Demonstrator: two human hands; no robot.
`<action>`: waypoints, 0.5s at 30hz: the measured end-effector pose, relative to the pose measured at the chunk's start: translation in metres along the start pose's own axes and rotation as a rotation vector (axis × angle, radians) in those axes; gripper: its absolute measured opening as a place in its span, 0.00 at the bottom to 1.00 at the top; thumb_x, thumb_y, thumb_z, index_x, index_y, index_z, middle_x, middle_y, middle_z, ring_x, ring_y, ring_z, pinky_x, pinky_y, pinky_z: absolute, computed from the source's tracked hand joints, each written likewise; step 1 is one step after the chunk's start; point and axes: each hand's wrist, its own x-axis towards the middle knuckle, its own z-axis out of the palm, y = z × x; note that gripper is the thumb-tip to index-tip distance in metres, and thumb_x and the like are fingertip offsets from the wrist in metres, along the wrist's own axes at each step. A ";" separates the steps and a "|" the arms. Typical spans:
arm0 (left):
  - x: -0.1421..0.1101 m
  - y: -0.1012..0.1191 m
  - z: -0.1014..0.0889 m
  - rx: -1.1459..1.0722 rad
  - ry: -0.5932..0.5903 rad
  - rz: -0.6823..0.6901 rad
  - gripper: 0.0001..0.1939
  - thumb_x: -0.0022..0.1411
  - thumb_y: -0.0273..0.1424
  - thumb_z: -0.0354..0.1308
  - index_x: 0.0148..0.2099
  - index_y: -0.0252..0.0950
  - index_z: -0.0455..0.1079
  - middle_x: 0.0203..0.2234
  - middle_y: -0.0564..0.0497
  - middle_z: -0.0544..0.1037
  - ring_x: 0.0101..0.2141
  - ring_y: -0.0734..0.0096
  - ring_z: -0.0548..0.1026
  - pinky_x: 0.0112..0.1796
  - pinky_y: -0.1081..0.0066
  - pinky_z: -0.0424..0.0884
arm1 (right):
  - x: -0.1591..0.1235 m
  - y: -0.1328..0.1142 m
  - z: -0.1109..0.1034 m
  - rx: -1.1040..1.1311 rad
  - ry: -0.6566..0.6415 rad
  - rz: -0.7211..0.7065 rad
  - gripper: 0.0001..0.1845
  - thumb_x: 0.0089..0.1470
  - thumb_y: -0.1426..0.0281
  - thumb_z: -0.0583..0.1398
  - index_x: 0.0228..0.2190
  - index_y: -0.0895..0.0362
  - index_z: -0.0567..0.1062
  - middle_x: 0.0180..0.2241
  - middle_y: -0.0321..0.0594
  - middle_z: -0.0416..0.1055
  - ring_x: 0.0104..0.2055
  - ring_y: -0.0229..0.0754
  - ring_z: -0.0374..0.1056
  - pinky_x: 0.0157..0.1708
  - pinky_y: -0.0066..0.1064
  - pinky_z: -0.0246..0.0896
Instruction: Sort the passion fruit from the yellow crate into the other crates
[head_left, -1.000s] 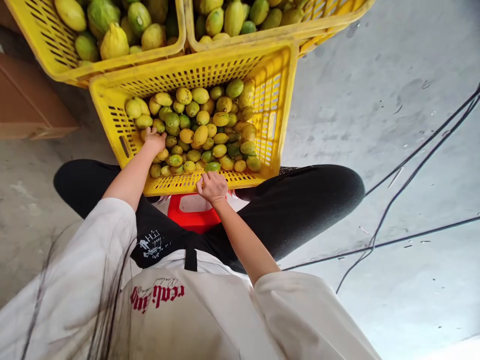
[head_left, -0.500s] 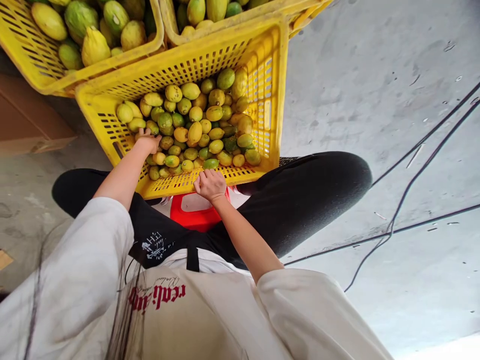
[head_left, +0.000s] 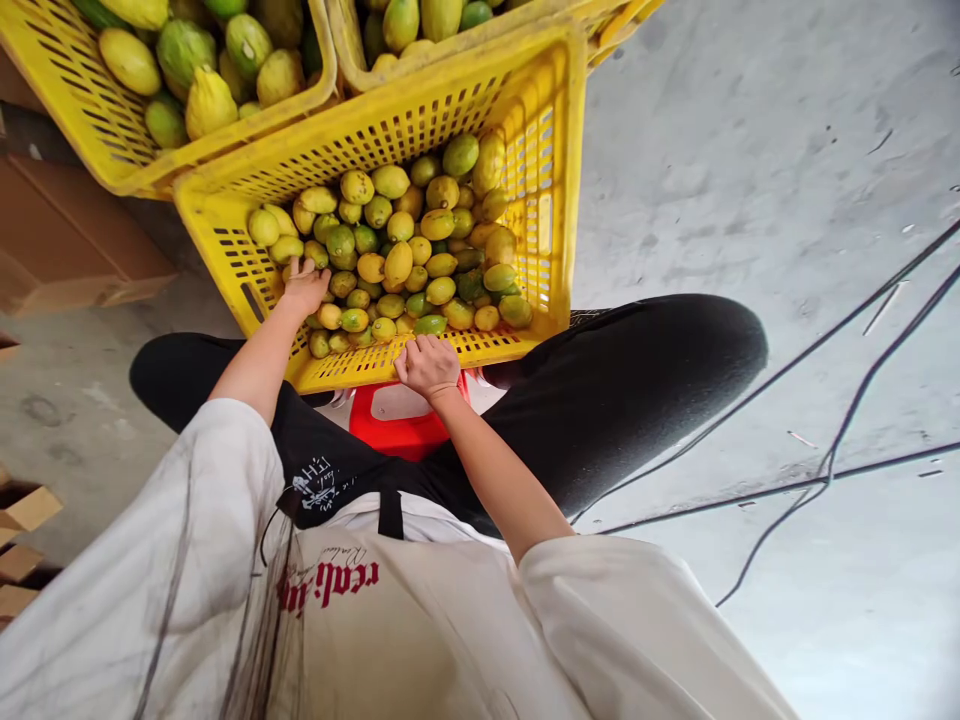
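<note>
As left hand touches fruit (oval), right hand on crate — slotted, plastic.

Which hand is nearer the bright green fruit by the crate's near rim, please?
The right hand, on the near rim beside the green fruit; the left hand is farther left.

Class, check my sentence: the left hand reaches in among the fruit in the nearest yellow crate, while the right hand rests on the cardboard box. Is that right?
Not quite: the head view shows the right hand at the near rim of the nearest yellow crate, not on the box. The left hand does reach in among the fruit.
</note>
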 end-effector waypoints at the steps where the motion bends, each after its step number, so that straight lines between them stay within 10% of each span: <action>1: -0.005 0.001 -0.002 0.019 0.001 0.024 0.30 0.67 0.21 0.48 0.69 0.26 0.67 0.59 0.29 0.78 0.71 0.39 0.62 0.72 0.33 0.45 | 0.001 0.000 0.000 0.003 -0.001 0.001 0.14 0.66 0.68 0.58 0.32 0.58 0.81 0.31 0.48 0.76 0.37 0.52 0.67 0.36 0.41 0.47; 15: -0.109 0.055 -0.039 -0.360 0.279 0.033 0.34 0.63 0.43 0.69 0.66 0.34 0.66 0.63 0.31 0.73 0.66 0.33 0.66 0.65 0.39 0.59 | 0.007 -0.004 -0.003 0.065 -0.012 0.016 0.17 0.68 0.67 0.57 0.35 0.59 0.84 0.34 0.51 0.78 0.40 0.54 0.68 0.39 0.41 0.53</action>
